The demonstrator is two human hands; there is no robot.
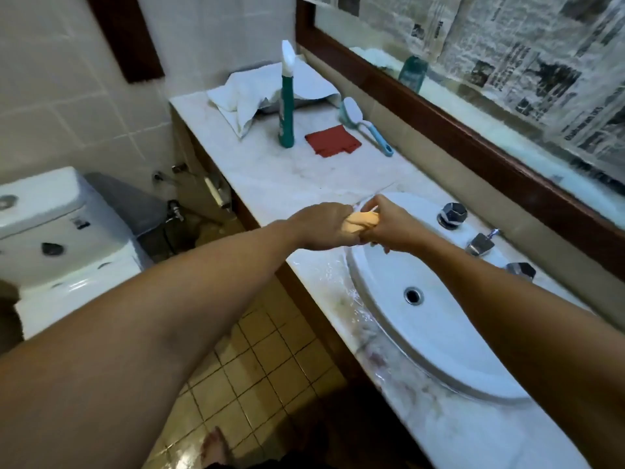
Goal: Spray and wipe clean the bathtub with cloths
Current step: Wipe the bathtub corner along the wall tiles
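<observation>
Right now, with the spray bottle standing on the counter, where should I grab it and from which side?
Take the spray bottle around its teal neck, just below the white trigger head; it stands upright and slims there. Come from the near side, over bare counter: the towel crowds its back. Your left hand and right hand both grip the orange cloth, so free one first.

The room is dim. Wet shine glints on the counter (270, 177) by the sink (456, 336). The edges bend and blur.

Orange cloth (363, 225); teal spray bottle (286, 106); red cloth (333, 141); white towel (250, 93); blue-handled brush (367, 125); white basin (439, 333); newsprint-covered mirror (507, 55).
</observation>
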